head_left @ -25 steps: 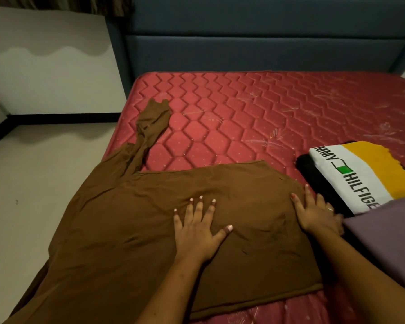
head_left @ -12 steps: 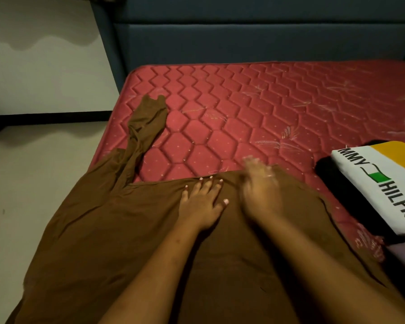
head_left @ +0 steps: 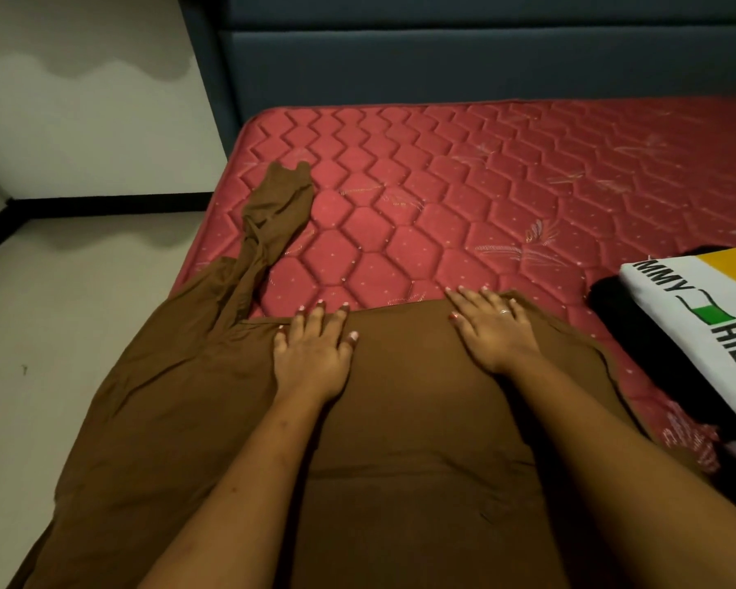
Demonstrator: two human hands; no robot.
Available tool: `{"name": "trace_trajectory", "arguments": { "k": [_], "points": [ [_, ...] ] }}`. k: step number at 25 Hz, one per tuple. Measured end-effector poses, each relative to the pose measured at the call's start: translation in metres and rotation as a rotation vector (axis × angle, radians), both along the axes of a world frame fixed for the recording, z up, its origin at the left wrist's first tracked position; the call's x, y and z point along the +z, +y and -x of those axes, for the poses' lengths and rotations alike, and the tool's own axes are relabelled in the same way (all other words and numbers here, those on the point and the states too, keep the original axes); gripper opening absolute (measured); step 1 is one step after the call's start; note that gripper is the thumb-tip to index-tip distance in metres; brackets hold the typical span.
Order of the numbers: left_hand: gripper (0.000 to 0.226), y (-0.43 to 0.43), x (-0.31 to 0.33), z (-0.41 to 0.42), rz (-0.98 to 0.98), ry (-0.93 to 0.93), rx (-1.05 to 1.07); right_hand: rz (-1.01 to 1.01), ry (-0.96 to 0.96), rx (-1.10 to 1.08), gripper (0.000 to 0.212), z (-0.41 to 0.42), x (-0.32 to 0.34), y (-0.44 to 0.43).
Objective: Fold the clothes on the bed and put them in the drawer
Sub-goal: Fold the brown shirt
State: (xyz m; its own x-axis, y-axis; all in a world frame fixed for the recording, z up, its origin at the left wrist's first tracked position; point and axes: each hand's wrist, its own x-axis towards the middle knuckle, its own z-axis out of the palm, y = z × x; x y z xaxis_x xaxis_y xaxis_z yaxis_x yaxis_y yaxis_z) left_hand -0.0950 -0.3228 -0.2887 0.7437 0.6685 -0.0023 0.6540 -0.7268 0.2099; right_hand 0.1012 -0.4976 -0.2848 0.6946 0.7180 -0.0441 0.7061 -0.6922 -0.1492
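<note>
Brown garment lay under both flat palms: left hand and right hand, fingers straight, gripping nothing, at its far fold near the red quilted mattress's left edge. Its near end ran out of frame. A folded shirt at the right edge read "MMY" and "HIL" — cut off. Blue headboard behind, pale floor to the left.

Brown garment: thin soft cloth, matt, lightly creased. Mattress: red quilted fabric, slight sheen, stitched hexagon relief, faint floral motifs and pale specks. Headboard: blue upholstery, smooth, matt. Folded T-shirt: smooth cloth, flat printed lettering. Floor: pale, smooth, dull. Ring: shiny metal.
</note>
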Motion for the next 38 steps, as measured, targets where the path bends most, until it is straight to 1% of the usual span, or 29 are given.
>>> {"name": "trace_trajectory", "arguments": {
  "k": [2,4,5,7,9,10,11,13,14,15,16,17,18,20,22,23,24,27,30,32,34,36,38],
  "points": [
    [0.050,0.007,-0.001,0.001,-0.088,-0.098,0.088,-0.097,-0.027,-0.040,0.046,-0.006,0.000,-0.002],
    [0.046,0.012,-0.001,0.002,-0.178,-0.180,0.155,-0.133,-0.164,-0.110,0.044,-0.003,-0.003,-0.001],
    [0.048,0.014,-0.001,0.002,-0.196,-0.169,0.158,-0.108,-0.252,-0.158,0.041,0.001,-0.004,-0.001],
    [0.052,0.024,0.007,0.007,-0.161,-0.067,0.129,-0.023,-0.354,-0.204,0.034,0.009,0.002,-0.001],
    [0.052,0.042,0.017,0.018,-0.087,0.016,0.093,0.067,-0.422,-0.157,0.028,0.013,0.011,-0.006],
    [0.047,0.049,0.023,0.027,-0.066,0.033,0.062,0.116,-0.486,-0.129,0.025,0.016,0.017,-0.014],
    [0.040,0.052,0.029,0.038,-0.083,0.042,0.022,0.141,-0.557,-0.121,0.026,0.018,0.021,-0.024],
    [0.026,0.050,0.037,0.060,-0.184,0.026,-0.039,0.117,-0.668,-0.127,0.032,0.024,0.027,-0.048],
    [0.022,0.044,0.043,0.070,-0.230,0.006,-0.062,0.111,-0.688,-0.133,0.029,0.030,0.033,-0.061],
    [0.020,0.035,0.050,0.078,-0.260,-0.012,-0.086,0.114,-0.693,-0.152,0.019,0.038,0.039,-0.072],
    [0.018,0.024,0.057,0.087,-0.281,-0.011,-0.121,0.110,-0.678,-0.174,0.009,0.045,0.044,-0.084],
    [0.017,0.015,0.062,0.094,-0.305,-0.002,-0.165,0.098,-0.641,-0.216,0.005,0.053,0.047,-0.092],
    [0.019,0.007,0.066,0.103,-0.343,-0.016,-0.203,0.103,-0.585,-0.264,0.010,0.065,0.052,-0.100],
    [0.025,-0.010,0.071,0.122,-0.389,-0.035,-0.231,0.138,-0.500,-0.352,0.027,0.092,0.057,-0.114],
    [0.019,-0.030,0.074,0.141,-0.353,-0.007,-0.213,0.162,-0.406,-0.425,0.039,0.112,0.062,-0.124],
    [0.014,-0.040,0.075,0.149,-0.330,-0.006,-0.188,0.137,-0.379,-0.454,0.042,0.119,0.066,-0.128],
    [0.014,-0.048,0.074,0.155,-0.328,-0.011,-0.160,0.122,-0.362,-0.478,0.043,0.123,0.072,-0.132],
    [0.035,-0.073,0.067,0.173,-0.331,-0.016,-0.155,0.154,-0.254,-0.544,0.046,0.131,0.079,-0.140],
    [0.048,-0.097,0.054,0.178,-0.322,0.127,-0.189,0.179,-0.077,-0.649,0.047,0.134,0.078,-0.143],
    [0.053,-0.110,0.052,0.171,-0.327,0.179,-0.221,0.081,-0.052,-0.689,0.053,0.129,0.081,-0.143],
    [0.054,-0.123,0.055,0.158,-0.238,0.207,-0.263,-0.113,-0.011,-0.751,0.057,0.124,0.083,-0.142],
    [0.054,-0.133,0.052,0.136,-0.146,0.198,-0.341,-0.338,0.138,-0.840,0.058,0.115,0.078,-0.141],
    [0.055,-0.147,0.051,0.115,-0.049,0.209,-0.410,-0.503,0.301,-0.912,0.059,0.104,0.068,-0.140]
  ]
}}
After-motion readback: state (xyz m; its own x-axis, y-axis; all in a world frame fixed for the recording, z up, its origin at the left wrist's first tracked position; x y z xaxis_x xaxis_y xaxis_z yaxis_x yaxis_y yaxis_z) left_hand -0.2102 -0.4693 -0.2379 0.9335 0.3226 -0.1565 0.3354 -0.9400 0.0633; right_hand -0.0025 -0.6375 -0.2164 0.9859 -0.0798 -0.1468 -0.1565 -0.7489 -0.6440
